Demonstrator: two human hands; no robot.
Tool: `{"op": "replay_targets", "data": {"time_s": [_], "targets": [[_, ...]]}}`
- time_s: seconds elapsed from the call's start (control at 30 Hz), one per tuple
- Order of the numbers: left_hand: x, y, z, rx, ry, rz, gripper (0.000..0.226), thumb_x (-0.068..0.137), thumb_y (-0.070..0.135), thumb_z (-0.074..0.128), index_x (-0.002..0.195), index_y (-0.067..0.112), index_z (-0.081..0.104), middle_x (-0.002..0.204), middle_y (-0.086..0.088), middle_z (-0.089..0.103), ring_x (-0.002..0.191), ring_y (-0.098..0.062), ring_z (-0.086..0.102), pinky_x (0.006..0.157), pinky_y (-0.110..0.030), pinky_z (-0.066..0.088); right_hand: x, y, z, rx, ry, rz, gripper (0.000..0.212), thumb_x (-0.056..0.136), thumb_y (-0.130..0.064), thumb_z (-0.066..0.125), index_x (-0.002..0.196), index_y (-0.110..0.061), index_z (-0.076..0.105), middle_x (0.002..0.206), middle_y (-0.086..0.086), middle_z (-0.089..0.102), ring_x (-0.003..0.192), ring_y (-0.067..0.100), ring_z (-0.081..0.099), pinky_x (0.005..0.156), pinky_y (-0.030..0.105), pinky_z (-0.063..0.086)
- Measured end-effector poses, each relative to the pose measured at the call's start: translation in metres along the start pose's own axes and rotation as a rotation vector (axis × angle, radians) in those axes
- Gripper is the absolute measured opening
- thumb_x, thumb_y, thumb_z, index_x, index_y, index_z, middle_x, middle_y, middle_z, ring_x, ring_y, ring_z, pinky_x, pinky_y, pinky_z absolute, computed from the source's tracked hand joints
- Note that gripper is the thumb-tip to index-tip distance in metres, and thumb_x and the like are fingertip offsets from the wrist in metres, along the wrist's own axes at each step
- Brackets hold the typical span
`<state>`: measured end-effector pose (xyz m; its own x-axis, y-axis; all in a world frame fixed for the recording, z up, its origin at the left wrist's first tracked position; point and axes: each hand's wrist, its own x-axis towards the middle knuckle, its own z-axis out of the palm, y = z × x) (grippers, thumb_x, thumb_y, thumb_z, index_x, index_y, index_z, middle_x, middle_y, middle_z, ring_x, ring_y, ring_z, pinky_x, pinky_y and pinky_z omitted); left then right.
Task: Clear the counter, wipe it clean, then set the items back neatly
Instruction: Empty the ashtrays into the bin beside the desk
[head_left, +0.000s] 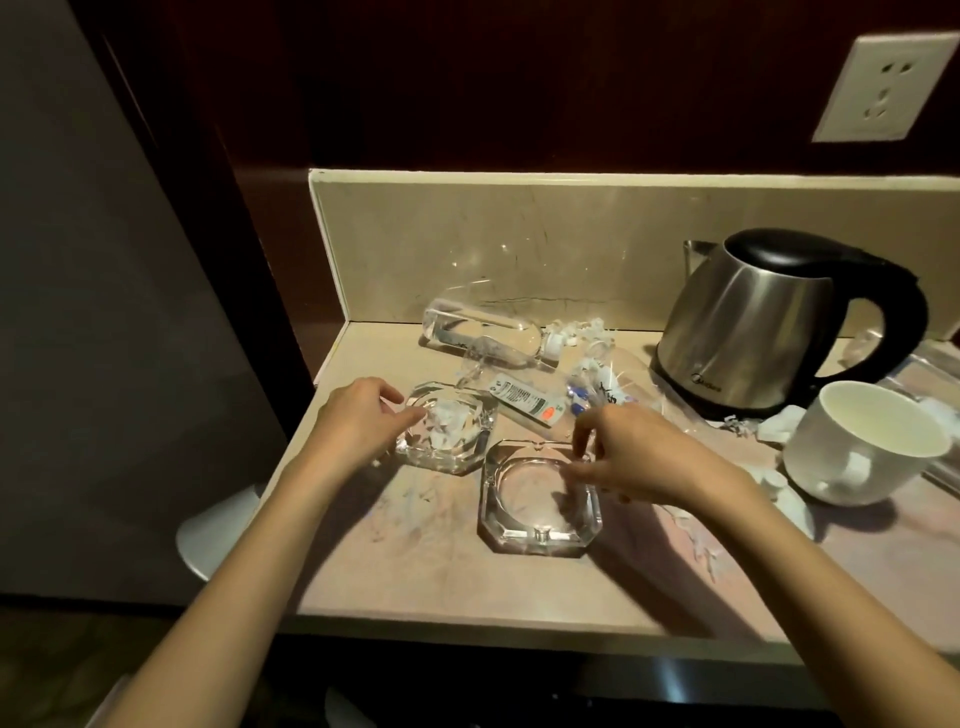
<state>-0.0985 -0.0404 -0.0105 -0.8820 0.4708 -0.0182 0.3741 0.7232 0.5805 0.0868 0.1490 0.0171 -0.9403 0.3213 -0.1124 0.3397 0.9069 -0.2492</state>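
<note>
Cluttered tabletop (415, 571) remains uncleared, unwiped: left hand (358, 421) grip closing on left ashtray (447, 431), right hand (639, 457) pinching right ashtray (540, 504).

A small brand mark on the kettle (748, 332), near the counter's back right, possibly reads "Midea". The barcode label (524, 400) on the lying bottle is illegible.

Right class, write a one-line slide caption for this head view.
Left hand and right hand each grip a glass ashtray on a cluttered counter.
</note>
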Motion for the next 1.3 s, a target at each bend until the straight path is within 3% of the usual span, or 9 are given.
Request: {"op": "replay_targets", "data": {"time_s": [0.1, 0.23, 0.33, 0.47, 0.7, 0.9, 1.03, 1.13, 1.3], "targets": [[0.008, -0.001, 0.004, 0.110, -0.045, -0.041, 0.043, 0.082, 0.049, 0.068, 0.108, 0.014, 0.063, 0.095, -0.004, 0.069, 0.074, -0.022, 0.068, 0.076, -0.033, 0.054, -0.005, 0.006, 0.011, 0.007, -0.011, 0.064, 0.043, 0.085, -0.042, 0.066, 0.115, -0.016, 0.050, 0.100, 0.001, 0.061, 0.086, 0.017, 0.055, 0.069, 0.029, 0.040], [0.010, 0.003, 0.005, 0.061, -0.104, -0.053, 0.017, 0.083, 0.032, 0.071, 0.075, 0.018, 0.067, 0.076, -0.005, 0.070, 0.051, -0.018, 0.065, 0.057, -0.026, 0.051, -0.001, 0.006, 0.028, 0.133, -0.028, 0.109, 0.047, 0.088, -0.034, 0.064, 0.124, -0.012, 0.044, 0.111, 0.008, 0.062, 0.099, 0.023, 0.058, 0.078, 0.032, 0.046], [0.012, 0.004, 0.003, 0.047, -0.100, -0.071, 0.013, 0.079, 0.022, 0.071, 0.067, 0.017, 0.069, 0.070, -0.008, 0.071, 0.054, -0.020, 0.067, 0.055, -0.024, 0.049, 0.002, 0.011, 0.031, 0.200, -0.011, 0.117, 0.038, 0.090, -0.027, 0.061, 0.123, -0.012, 0.051, 0.119, 0.008, 0.062, 0.104, 0.022, 0.059, 0.087, 0.035, 0.048], [0.010, -0.002, -0.001, 0.013, -0.065, -0.079, 0.026, 0.078, 0.017, 0.071, 0.053, 0.021, 0.066, 0.066, -0.003, 0.068, 0.057, -0.015, 0.062, 0.045, -0.018, 0.041, 0.005, 0.015, 0.025, 0.300, 0.051, 0.086, 0.035, 0.094, -0.026, 0.057, 0.126, -0.012, 0.050, 0.108, 0.002, 0.061, 0.083, 0.014, 0.059, 0.066, 0.024, 0.047], [-0.010, -0.027, -0.028, -0.059, 0.000, -0.113, 0.022, 0.078, 0.017, 0.072, 0.056, 0.019, 0.073, 0.061, -0.002, 0.068, 0.055, -0.013, 0.054, 0.048, -0.020, 0.038, 0.026, 0.011, 0.020, 0.398, 0.124, 0.085, 0.041, 0.091, -0.030, 0.062, 0.127, -0.011, 0.053, 0.117, 0.009, 0.065, 0.100, 0.023, 0.063, 0.088, 0.040, 0.049], [-0.033, -0.046, -0.051, -0.092, 0.048, -0.147, 0.031, 0.080, 0.013, 0.073, 0.054, 0.028, 0.067, 0.066, -0.001, 0.070, 0.060, -0.012, 0.060, 0.045, -0.013, 0.040, 0.048, -0.013, 0.041, 0.432, 0.107, 0.084, 0.037, 0.092, -0.025, 0.061, 0.125, -0.009, 0.054, 0.117, 0.013, 0.064, 0.101, 0.026, 0.063, 0.084, 0.035, 0.048], [-0.046, -0.059, -0.062, -0.111, 0.036, -0.166, 0.024, 0.080, 0.014, 0.074, 0.060, 0.027, 0.070, 0.065, 0.001, 0.071, 0.065, -0.013, 0.066, 0.046, -0.014, 0.045, 0.061, -0.029, 0.055, 0.513, 0.115, 0.085, 0.026, 0.094, -0.024, 0.059, 0.116, -0.013, 0.054, 0.094, 0.006, 0.067, 0.077, 0.017, 0.066, 0.063, 0.023, 0.049], [-0.051, -0.065, -0.063, -0.135, 0.005, -0.172, 0.019, 0.080, 0.014, 0.074, 0.066, 0.026, 0.071, 0.068, -0.003, 0.072, 0.069, -0.017, 0.069, 0.052, -0.021, 0.053, 0.069, -0.039, 0.053, 0.388, 0.155, 0.097, 0.032, 0.093, -0.030, 0.060, 0.119, -0.013, 0.055, 0.106, 0.007, 0.067, 0.084, 0.017, 0.060, 0.066, 0.024, 0.038], [-0.053, -0.073, -0.059, -0.169, -0.040, -0.174, 0.011, 0.082, 0.016, 0.073, 0.073, 0.022, 0.073, 0.076, -0.013, 0.073, 0.075, -0.026, 0.070, 0.065, -0.034, 0.059, 0.064, -0.045, 0.029, 0.105, 0.184, -0.143, 0.035, 0.090, -0.034, 0.062, 0.123, -0.022, 0.059, 0.105, 0.002, 0.068, 0.094, 0.022, 0.063, 0.081, 0.036, 0.051]]}}
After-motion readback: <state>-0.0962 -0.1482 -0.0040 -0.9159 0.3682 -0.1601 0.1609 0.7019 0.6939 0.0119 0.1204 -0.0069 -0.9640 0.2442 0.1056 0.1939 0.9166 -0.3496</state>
